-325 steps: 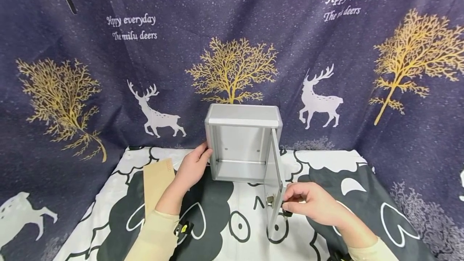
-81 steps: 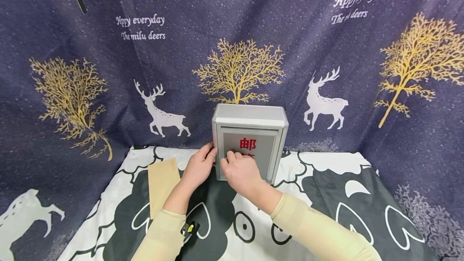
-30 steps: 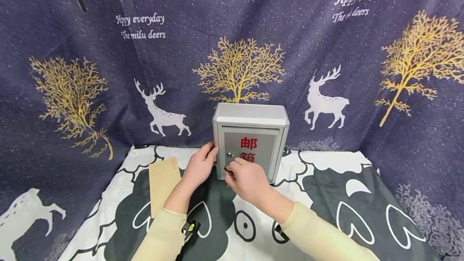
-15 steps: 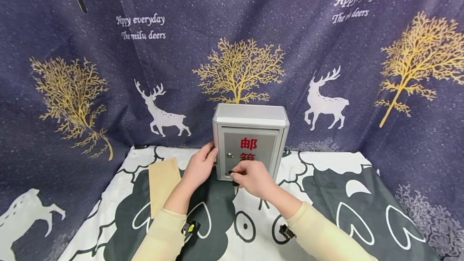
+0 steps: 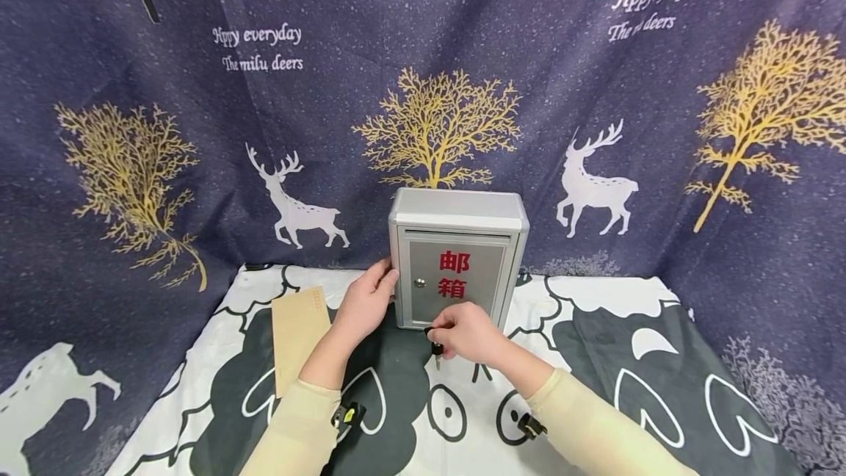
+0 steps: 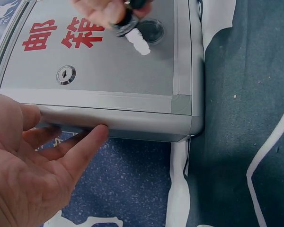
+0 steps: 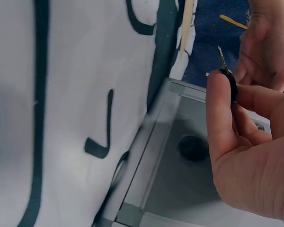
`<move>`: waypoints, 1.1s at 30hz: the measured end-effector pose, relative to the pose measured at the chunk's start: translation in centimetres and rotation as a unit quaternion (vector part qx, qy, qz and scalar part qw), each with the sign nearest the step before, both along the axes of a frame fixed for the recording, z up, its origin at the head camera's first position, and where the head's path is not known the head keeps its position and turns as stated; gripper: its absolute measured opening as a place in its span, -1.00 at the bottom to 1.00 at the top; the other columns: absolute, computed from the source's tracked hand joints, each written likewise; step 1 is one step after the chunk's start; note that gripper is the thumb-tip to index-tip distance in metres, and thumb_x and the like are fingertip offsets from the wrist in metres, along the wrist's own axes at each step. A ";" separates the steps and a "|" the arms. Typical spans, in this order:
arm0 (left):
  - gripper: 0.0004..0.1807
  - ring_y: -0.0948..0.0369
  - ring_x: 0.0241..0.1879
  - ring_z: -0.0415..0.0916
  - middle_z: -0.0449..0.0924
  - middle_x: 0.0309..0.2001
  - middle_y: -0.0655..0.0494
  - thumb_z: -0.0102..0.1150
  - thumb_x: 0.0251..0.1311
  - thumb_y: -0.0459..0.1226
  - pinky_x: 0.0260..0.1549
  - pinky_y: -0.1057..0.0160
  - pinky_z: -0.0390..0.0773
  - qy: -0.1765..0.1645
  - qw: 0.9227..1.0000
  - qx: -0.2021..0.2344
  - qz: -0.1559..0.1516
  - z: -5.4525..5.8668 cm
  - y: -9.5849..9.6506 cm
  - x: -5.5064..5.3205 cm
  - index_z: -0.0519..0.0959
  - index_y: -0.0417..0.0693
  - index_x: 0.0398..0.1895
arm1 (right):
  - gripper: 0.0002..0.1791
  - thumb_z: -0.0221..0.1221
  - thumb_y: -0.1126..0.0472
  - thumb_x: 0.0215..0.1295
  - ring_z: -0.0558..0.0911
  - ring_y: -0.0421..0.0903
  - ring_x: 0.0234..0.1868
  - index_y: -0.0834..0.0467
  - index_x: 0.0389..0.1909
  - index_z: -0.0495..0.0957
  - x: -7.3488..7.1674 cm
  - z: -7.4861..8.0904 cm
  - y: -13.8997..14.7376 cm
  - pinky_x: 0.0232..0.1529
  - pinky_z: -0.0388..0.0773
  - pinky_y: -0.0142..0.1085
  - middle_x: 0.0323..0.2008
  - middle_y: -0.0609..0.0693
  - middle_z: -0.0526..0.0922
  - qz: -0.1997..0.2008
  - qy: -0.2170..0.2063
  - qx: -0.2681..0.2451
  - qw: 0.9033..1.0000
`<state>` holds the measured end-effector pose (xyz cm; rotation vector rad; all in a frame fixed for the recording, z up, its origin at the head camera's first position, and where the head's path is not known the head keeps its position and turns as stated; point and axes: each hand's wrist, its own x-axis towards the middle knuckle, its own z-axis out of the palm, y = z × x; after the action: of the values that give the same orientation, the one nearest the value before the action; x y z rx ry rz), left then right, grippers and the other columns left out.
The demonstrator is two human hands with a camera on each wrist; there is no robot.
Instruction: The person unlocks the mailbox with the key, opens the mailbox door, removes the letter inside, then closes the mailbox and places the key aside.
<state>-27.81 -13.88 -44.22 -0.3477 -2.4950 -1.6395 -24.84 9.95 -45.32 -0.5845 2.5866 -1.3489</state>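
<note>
A silver mailbox [image 5: 485, 263] with red characters stands at the back of the table, its door closed. My left hand [image 5: 362, 305] lies along its left side; in the left wrist view, the fingertips [image 6: 102, 132] touch the side edge. Between thumb and fingers, my right hand [image 5: 471, 333] pinches black-headed keys [image 5: 436, 348] low before the door. One key blade hangs down in the head view; another key [image 7: 221, 57] points outward in the right wrist view. The round lock [image 6: 66, 74] on the door shows a bare keyhole.
A tan envelope [image 5: 297, 336] lies left of the mailbox, partly under the left forearm. The cloth [image 5: 396, 417] has a black-and-white cartoon print. Close behind the mailbox hangs a dark blue curtain [image 5: 449, 35] with deer and trees.
The mailbox door, open 10.8 s ago, is closed. My right hand has come off the lock and moved down and slightly right with the keys. The left hand stays at the side.
</note>
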 end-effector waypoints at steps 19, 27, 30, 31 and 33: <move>-0.43 -0.11 0.33 0.68 0.49 0.57 -0.15 0.00 0.80 -0.10 0.14 0.02 0.78 0.006 1.000 -0.005 0.003 0.0 0.1 0.0 0.41 -0.13 0.69 | -0.93 0.41 0.31 0.43 0.82 -0.04 -0.51 0.24 -0.25 0.81 0.0 -1.8 1.1 -0.35 0.79 -0.24 -0.57 0.03 0.74 0.009 -0.070 0.009 0.997; -0.44 -0.13 0.34 0.66 0.49 0.57 -0.17 -0.01 0.81 -0.11 0.14 0.02 0.77 0.005 1.000 -0.006 0.001 0.1 0.1 0.0 0.40 -0.16 0.68 | -0.91 0.40 0.35 0.42 0.79 -0.05 -0.54 0.28 -0.30 0.78 0.1 -2.4 1.1 -0.39 0.82 -0.20 -0.59 0.08 0.73 0.008 -0.097 -0.005 0.995; -0.43 -0.13 0.35 0.66 0.48 0.58 -0.17 -0.01 0.81 -0.10 0.14 0.03 0.77 0.004 1.000 -0.008 0.000 0.1 0.1 0.0 0.40 -0.16 0.69 | -0.89 0.39 0.37 0.42 0.79 -0.03 -0.55 0.30 -0.33 0.76 0.3 -2.5 1.0 -0.41 0.82 -0.19 -0.60 0.10 0.73 0.009 -0.101 -0.010 0.995; -0.43 -0.13 0.35 0.66 0.48 0.58 -0.16 -0.01 0.81 -0.10 0.14 0.03 0.77 0.004 1.000 -0.009 -0.001 0.1 0.1 0.0 0.40 -0.16 0.69 | -0.89 0.38 0.37 0.42 0.79 -0.02 -0.55 0.31 -0.33 0.76 0.3 -2.5 1.0 -0.42 0.82 -0.19 -0.60 0.11 0.74 0.008 -0.103 -0.013 0.995; -0.43 -0.13 0.35 0.66 0.48 0.58 -0.17 0.00 0.81 -0.10 0.14 0.03 0.78 0.005 1.000 -0.011 -0.001 0.1 0.1 0.0 0.40 -0.16 0.69 | -0.89 0.38 0.38 0.42 0.80 0.00 -0.55 0.32 -0.34 0.76 0.4 -2.6 1.0 -0.42 0.82 -0.18 -0.60 0.12 0.74 0.007 -0.104 -0.015 0.994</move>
<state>-27.81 -13.78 -44.13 -0.3584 -2.5074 -1.6094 -24.47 10.95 -47.91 -0.4394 2.3955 -1.3677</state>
